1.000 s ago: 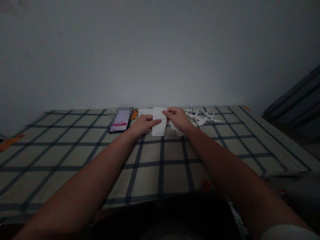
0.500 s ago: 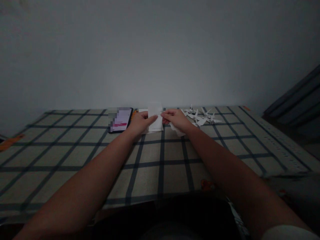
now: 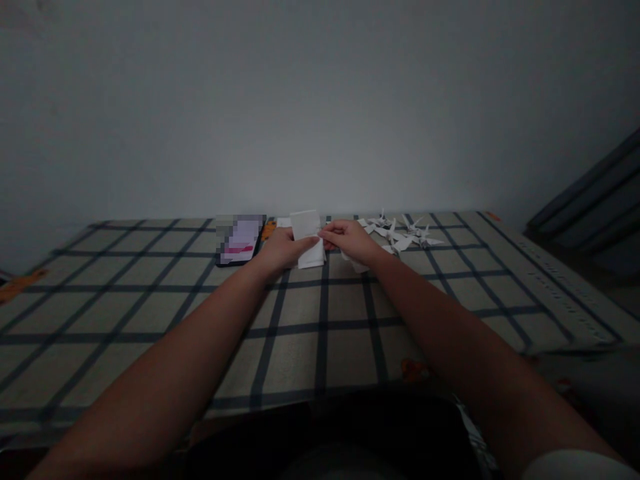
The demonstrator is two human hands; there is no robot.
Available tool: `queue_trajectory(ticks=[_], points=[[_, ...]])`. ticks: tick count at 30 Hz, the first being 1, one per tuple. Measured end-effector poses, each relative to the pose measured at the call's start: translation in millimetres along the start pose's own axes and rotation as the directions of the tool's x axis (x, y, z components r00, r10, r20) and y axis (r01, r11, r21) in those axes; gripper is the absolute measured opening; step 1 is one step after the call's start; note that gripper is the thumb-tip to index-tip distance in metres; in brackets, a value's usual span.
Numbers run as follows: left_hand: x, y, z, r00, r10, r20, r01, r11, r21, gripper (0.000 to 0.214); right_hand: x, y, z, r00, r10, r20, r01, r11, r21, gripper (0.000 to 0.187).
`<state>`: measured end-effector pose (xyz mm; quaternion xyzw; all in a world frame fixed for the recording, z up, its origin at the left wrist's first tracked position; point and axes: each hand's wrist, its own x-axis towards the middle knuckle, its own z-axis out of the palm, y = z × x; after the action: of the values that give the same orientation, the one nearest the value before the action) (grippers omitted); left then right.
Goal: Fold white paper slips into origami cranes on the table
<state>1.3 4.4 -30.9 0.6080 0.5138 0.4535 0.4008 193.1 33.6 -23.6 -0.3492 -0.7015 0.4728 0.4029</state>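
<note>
My left hand [image 3: 281, 252] is closed on a folded sheet of white paper [image 3: 309, 252], with the thumb lying across its front. The paper stands up a little above the cloth, and its top part tilts slightly. From the other side, my right hand [image 3: 349, 238] pinches at the paper's right edge with fingertips pressed together. Another piece of white paper [image 3: 356, 265] shows below my right palm. Behind the left hand, part of a further white sheet [image 3: 283, 222] is visible.
Several folded white paper cranes [image 3: 407, 233] lie right of my right hand. A phone [image 3: 243, 241] with a lit, partly blurred screen lies left of my left hand. A checked cloth [image 3: 150, 307] covers the table, which meets a plain wall [image 3: 320, 107].
The paper's upper part has tilted and now stands lower and clearer above my left thumb. My right fingertips have shifted slightly left. The phone and cranes have stayed put.
</note>
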Motion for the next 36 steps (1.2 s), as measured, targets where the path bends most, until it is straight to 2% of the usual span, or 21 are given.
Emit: queue_trajectory(ticks=[4,10,16,23,28,30,32,36], points=[[0,-1,-2.6,0.999,0.024,0.029,-0.026,0.997,0.078,0.042,-2,-4,1,1.000,0.021,-0.014,-0.021,0.998,0.060,0.009],[0,1,-4.5,0.997,0.018,0.071,-0.025,0.994,0.107,0.039,-1,-2,1,1.000,0.004,0.001,-0.004,1.000,0.031,0.024],[-1,2,-4.8,0.993,0.030,0.115,-0.044,0.992,0.121,0.039,0,-10,2,0.995,0.020,-0.097,-0.009,0.993,0.116,0.007],[-2,8,-7.9,0.986,0.037,0.163,-0.072,0.974,0.215,0.035,-2,-12,3,0.991,0.013,-0.130,-0.005,0.998,0.068,0.022],[-5,11,-6.3,0.971,0.047,0.236,-0.113,0.955,0.275,0.027,3,-9,-5,0.971,-0.015,-0.239,0.028,0.998,0.053,0.025],[-4,8,-4.9,0.974,0.050,0.219,-0.103,0.967,0.235,0.030,4,-8,-9,0.966,-0.022,-0.258,0.040,0.997,0.065,0.023],[-3,5,-3.2,0.989,0.039,0.139,-0.060,0.986,0.155,0.036,5,-6,-10,0.972,-0.016,-0.232,0.033,0.997,0.072,0.022],[-2,4,0.9,1.000,-0.008,-0.011,0.008,0.998,-0.068,0.045,2,-1,-4,1.000,-0.025,-0.018,0.026,0.999,0.023,0.022]])
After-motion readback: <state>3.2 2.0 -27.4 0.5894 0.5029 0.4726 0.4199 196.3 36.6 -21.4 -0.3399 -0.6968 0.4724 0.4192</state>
